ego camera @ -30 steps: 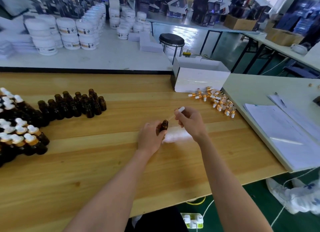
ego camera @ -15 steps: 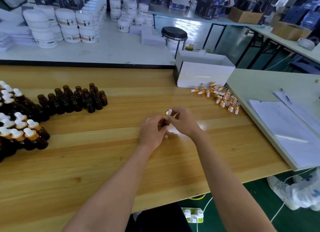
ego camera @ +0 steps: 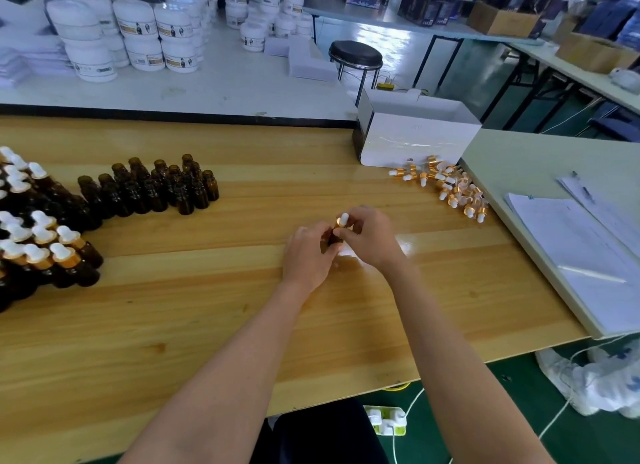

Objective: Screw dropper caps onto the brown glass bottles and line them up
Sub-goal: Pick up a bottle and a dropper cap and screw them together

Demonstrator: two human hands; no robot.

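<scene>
Pale wooden desk (ego camera: 207,325) stretches wide under my arms. Along its left edge stand the capped brown glass bottles (ego camera: 41,252), cut off by the frame, so I cannot count them. Just right of them waits a cluster of open-necked brown bottles (ego camera: 156,186). Near the right edge, beside a white cardboard box (ego camera: 415,141), lies the heap of gold-and-white dropper caps (ego camera: 446,186). At mid-desk my left hand (ego camera: 308,255) curls round the small brown glass bottle (ego camera: 334,236), and my right hand (ego camera: 370,238) pinches the white-bulbed dropper cap (ego camera: 343,219) on its neck. I judge the bottle light, rigid, smooth and breakable, best gripped round its body. The cap is better turned by its hard gold collar than by its soft bulb. My fingers hide the threads, so I cannot tell how far the cap is seated.
</scene>
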